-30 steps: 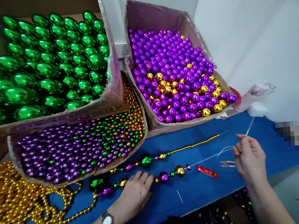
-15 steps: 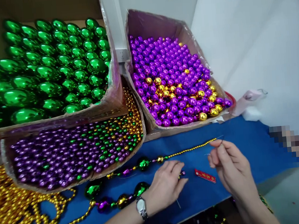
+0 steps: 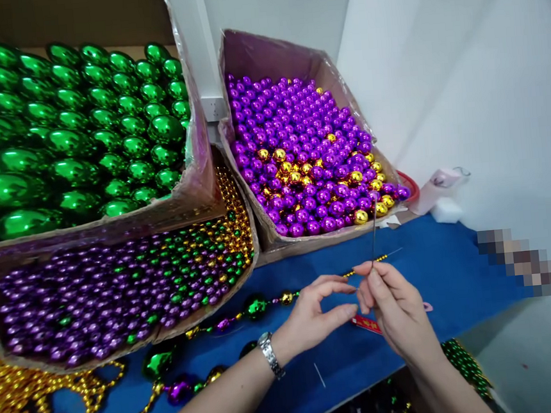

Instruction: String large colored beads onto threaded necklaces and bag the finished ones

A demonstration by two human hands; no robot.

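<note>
My right hand (image 3: 394, 305) is raised over the blue table (image 3: 454, 268), pinching a thin long needle (image 3: 374, 227) that points upward. My left hand (image 3: 313, 311), with a watch on the wrist, reaches toward it, thumb and forefinger curved close to the right fingertips; whether it grips the thread I cannot make out. A strand of green, gold and purple beads (image 3: 255, 307) lies on the table left of the hands, ending in a thin gold bead chain (image 3: 379, 259). Below the hands lies a small red packet (image 3: 367, 324), partly hidden.
A box of large green baubles (image 3: 76, 134) sits at the back left, and a box of mixed small beads (image 3: 118, 284) lies in front of it. A box of purple and gold balls (image 3: 304, 152) stands behind the hands. Gold bead chains (image 3: 32, 407) pile at left. White wall on the right.
My left hand left the bead strand and rose to meet my right hand. My right hand moved left and now holds the needle upright.
</note>
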